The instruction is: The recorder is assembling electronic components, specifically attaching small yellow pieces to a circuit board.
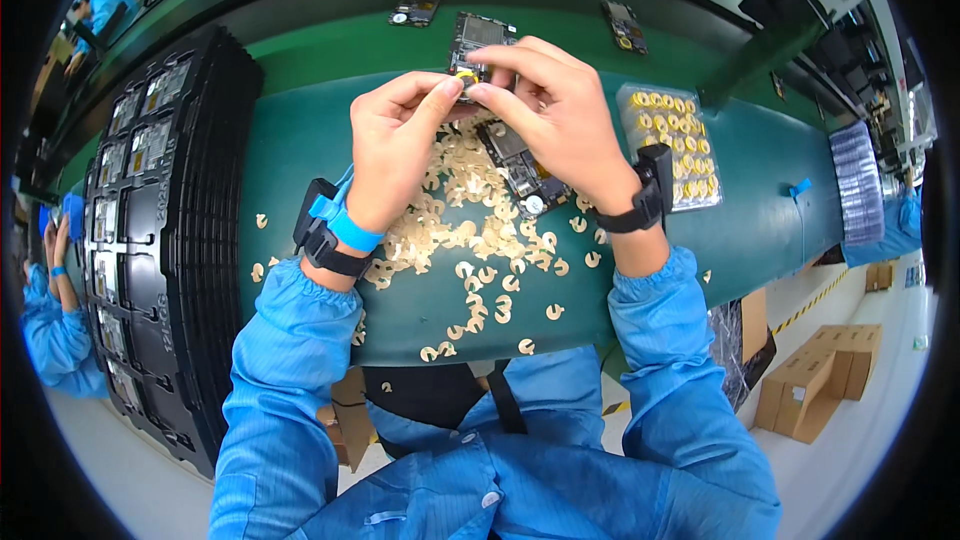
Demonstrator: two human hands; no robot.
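Creased jacket (430, 490), left grip (393, 135) pinching yellow disc (466, 76)

Black trays (220, 190) wall the left edge of the table (765, 205); a board (525, 173) and cream clips (460, 230) crowd its middle; open room runs from the plastic tray (626, 98) toward the right edge.

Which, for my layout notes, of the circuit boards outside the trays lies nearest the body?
The board beside the right hand, next to the beige pieces; the others are farther up the picture.

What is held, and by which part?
A small yellow part, apparently pinched by its edges between left hand and right hand; exact contact unclear.
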